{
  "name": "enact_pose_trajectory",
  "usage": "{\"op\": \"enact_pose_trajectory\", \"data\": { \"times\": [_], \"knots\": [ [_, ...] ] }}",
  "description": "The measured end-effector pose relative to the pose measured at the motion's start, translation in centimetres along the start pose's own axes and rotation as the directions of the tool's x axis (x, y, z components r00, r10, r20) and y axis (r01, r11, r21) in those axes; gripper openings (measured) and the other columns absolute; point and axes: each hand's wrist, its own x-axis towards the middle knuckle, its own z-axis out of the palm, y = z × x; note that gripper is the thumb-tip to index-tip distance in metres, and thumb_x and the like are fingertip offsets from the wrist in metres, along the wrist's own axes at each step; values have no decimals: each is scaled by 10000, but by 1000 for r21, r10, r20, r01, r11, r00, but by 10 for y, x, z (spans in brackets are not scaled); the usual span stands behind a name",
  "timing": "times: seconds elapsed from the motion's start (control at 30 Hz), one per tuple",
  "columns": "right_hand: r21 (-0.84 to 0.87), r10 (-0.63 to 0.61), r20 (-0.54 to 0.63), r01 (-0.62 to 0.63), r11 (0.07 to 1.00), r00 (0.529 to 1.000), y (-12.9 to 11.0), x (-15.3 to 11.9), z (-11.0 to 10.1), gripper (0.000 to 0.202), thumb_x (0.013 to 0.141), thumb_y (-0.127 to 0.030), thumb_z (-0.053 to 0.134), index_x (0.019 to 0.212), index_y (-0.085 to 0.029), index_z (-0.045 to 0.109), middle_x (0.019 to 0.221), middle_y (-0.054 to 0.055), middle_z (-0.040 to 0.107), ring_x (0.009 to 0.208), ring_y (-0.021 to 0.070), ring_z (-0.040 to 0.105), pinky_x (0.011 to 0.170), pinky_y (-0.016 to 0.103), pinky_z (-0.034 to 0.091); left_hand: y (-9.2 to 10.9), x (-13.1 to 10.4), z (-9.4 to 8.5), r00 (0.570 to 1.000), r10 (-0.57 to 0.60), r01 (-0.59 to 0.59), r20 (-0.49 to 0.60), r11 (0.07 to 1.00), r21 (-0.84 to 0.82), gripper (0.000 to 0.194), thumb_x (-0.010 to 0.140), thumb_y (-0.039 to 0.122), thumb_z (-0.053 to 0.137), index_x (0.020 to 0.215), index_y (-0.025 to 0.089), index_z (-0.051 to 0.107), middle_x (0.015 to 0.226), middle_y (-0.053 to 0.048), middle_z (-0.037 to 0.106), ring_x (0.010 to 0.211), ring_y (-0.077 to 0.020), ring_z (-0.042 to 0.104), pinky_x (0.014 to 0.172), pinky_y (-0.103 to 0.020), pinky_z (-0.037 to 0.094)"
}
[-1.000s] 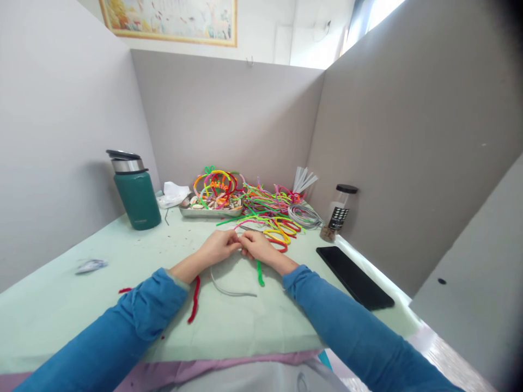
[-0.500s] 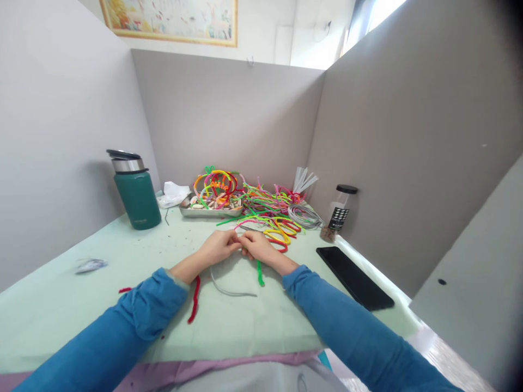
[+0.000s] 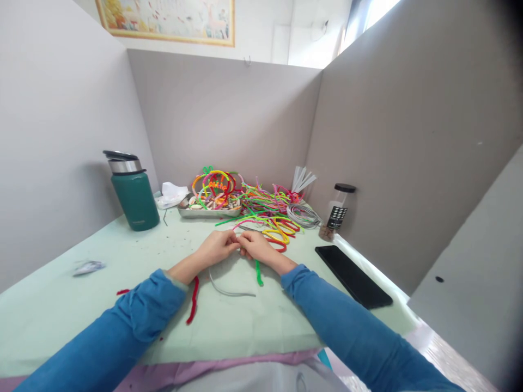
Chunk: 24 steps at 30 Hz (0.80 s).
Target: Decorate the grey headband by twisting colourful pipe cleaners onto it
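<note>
My left hand (image 3: 217, 247) and my right hand (image 3: 258, 246) meet above the middle of the table, fingertips pinched together. What they pinch is hidden by the fingers. A pink pipe cleaner (image 3: 248, 221) runs just behind them; I cannot tell whether it is held. Below my right hand, a green pipe cleaner (image 3: 259, 274) shows on the cloth. A curved grey wire (image 3: 232, 294) comes out from under my left hand. Beside my left wrist lies a dark red pipe cleaner (image 3: 193, 302). Yellow and red looped pipe cleaners (image 3: 279, 234) lie right of my right hand.
A metal tray (image 3: 209, 213) of small pieces and pipe-cleaner loops stands behind, next to a pipe-cleaner heap (image 3: 265, 198) and coiled grey wire (image 3: 304, 216). A green bottle (image 3: 135, 201) is left; a clear jar (image 3: 335, 215) and black phone (image 3: 352, 276) are right. Grey partitions (image 3: 229, 109) enclose the table.
The hands stay pinched together in nearly the same place. The whole view has shifted very slightly.
</note>
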Motion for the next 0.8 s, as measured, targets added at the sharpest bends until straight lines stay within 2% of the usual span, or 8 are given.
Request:
{"op": "enact_pose_trajectory", "data": {
  "times": [0.8],
  "knots": [
    [21, 22, 16, -23, 1000, 1000, -7, -2, -1, 227, 855, -276, 374, 705, -157, 495, 577, -24, 549, 387, 49, 452, 377, 151, 320, 2, -2, -1, 1000, -14, 14, 14, 1000, 0, 217, 769, 358, 471, 750, 163, 564, 613, 7, 591, 552, -105, 509, 524, -203, 296]
  ]
}}
